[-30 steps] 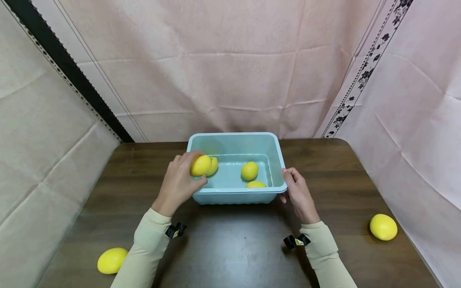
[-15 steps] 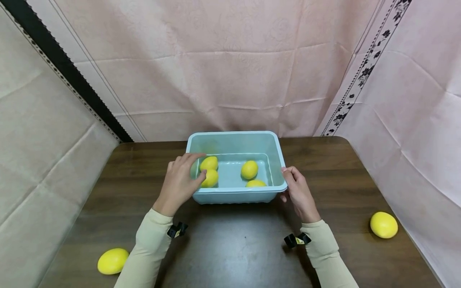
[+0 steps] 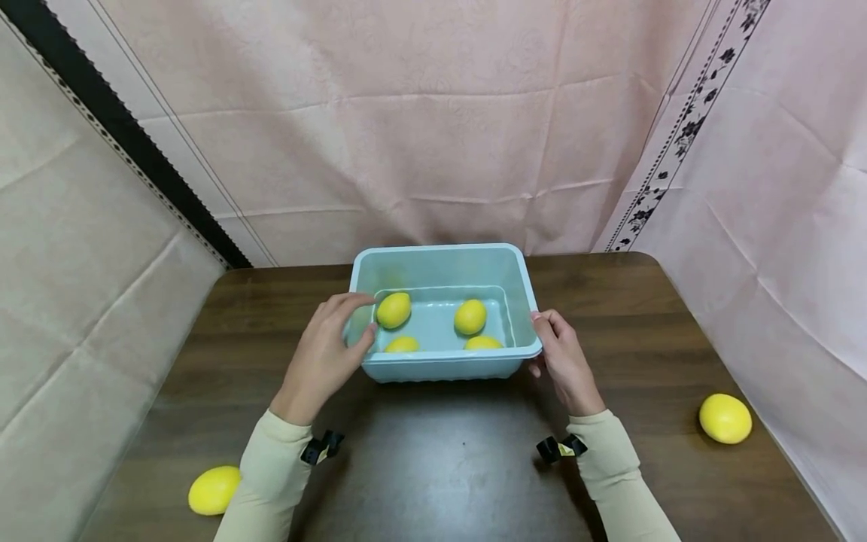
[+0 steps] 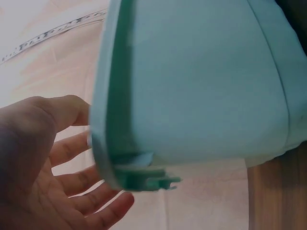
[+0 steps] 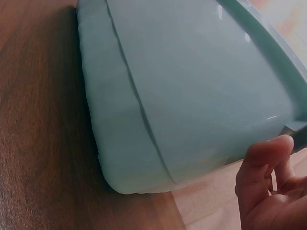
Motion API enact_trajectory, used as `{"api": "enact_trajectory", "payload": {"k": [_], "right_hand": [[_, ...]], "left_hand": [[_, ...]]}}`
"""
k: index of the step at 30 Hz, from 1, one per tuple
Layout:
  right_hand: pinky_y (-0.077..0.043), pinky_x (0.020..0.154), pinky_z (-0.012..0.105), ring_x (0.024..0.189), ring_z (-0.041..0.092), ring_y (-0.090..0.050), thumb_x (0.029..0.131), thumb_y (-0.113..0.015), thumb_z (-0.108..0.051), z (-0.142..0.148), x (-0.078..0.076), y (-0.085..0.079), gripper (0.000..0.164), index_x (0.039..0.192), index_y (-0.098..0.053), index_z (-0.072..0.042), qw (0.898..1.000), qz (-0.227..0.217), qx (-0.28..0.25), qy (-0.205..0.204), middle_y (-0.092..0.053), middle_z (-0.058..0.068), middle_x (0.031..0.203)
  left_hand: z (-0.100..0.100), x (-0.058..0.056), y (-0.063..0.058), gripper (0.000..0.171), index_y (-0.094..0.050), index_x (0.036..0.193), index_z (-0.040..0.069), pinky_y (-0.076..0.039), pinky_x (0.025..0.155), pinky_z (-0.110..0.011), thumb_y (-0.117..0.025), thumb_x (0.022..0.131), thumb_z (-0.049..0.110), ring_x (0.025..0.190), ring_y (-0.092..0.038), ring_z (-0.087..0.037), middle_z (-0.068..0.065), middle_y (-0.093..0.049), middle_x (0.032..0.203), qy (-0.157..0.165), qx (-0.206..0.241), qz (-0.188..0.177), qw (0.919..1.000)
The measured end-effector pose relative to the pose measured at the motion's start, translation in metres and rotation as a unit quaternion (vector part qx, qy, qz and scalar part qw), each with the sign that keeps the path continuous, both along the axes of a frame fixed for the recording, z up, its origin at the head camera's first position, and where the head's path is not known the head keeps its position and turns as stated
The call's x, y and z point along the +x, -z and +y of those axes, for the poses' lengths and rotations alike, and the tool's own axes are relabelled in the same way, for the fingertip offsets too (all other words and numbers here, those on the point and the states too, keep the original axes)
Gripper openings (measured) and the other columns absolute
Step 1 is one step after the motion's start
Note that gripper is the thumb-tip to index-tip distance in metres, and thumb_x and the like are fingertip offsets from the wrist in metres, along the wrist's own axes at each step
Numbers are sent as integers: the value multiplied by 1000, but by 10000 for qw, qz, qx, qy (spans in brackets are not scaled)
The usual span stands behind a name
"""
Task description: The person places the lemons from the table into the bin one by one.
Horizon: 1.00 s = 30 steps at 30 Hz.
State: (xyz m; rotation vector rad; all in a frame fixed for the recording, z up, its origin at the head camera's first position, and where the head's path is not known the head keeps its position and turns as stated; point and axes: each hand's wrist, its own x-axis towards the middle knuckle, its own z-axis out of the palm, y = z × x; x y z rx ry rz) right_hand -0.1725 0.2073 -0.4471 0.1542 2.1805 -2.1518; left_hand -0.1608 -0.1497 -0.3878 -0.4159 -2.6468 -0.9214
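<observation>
A light blue plastic basin [image 3: 440, 366] stands at the far side of the table, with several yellow lemons inside. Over its left rim my left hand [image 3: 321, 357] has thumb and fingers spread, holding nothing. Just right of those fingertips lies one lemon [image 3: 393, 310]; another lemon [image 3: 403, 345] is partly hidden behind the front rim. In the left wrist view, the left hand [image 4: 62, 167] is beside the basin's rim [image 4: 98, 110]. My right hand [image 3: 565, 365] grips the basin's rim near the front right corner, thumb on top. The right wrist view has the right thumb [image 5: 268, 151] at that rim.
On the brown wooden table [image 3: 433, 467], one lemon [image 3: 214, 490] lies at the front left, partly behind the left sleeve. Another lemon [image 3: 725, 418] sits near the right edge. Pale cloth [image 3: 433, 150] hangs behind the table and on both sides.
My left hand has let go of a lemon, which dropped to the basin's front left part. The hand then drew back a little to the left. The right hand keeps its hold.
</observation>
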Motion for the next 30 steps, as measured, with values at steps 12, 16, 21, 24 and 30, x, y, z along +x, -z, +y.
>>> {"api": "enact_trajectory", "payload": {"k": [12, 16, 21, 24, 30], "right_hand": [[-46, 50, 25, 53, 14, -48, 112, -49, -41, -1, -4, -4, 40, 120, -50, -2, 10000, -30, -57, -22, -52, 1, 79], [-46, 50, 25, 53, 14, -48, 112, -50, -43, -1, -4, -3, 42, 120, -49, -2, 10000, -20, -44, -8, -52, 1, 79], [-47, 51, 25, 53, 14, -49, 111, -51, -44, -1, -2, -3, 44, 121, -49, -1, 10000, -43, 5, 7, -52, 2, 79], [-47, 51, 25, 53, 14, -49, 111, -51, -44, -1, 0, -2, 45, 121, -49, 0, 10000, -67, 29, 16, -52, 3, 79], [-45, 49, 25, 52, 13, -47, 112, -50, -41, -2, 1, -2, 43, 118, -49, 2, 10000, 10, -49, 63, -51, 2, 76]], "left_hand": [[-27, 45, -12, 43, -66, 138, 9, -46, 104, -67, -76, 97, 13, 134, -53, -40, -17, -58, 145, -614, -147, 143, 9979], [-34, 61, -10, 44, -66, 138, 10, -46, 100, -69, -77, 96, 12, 133, -52, -43, -19, -58, 145, -863, -221, 272, 9957], [-47, 78, -2, 44, -67, 136, 8, -47, 93, -68, -79, 93, 10, 129, -53, -46, -21, -59, 141, -1173, -347, 404, 9917], [-56, 89, 4, 45, -67, 135, 7, -48, 89, -69, -80, 92, 9, 125, -54, -49, -23, -59, 140, -1390, -376, 404, 9887], [-73, 106, 19, 51, -62, 139, 3, -46, 88, -72, -80, 92, 12, 118, -55, -55, -31, -56, 139, -1730, -532, 121, 9834]]}}
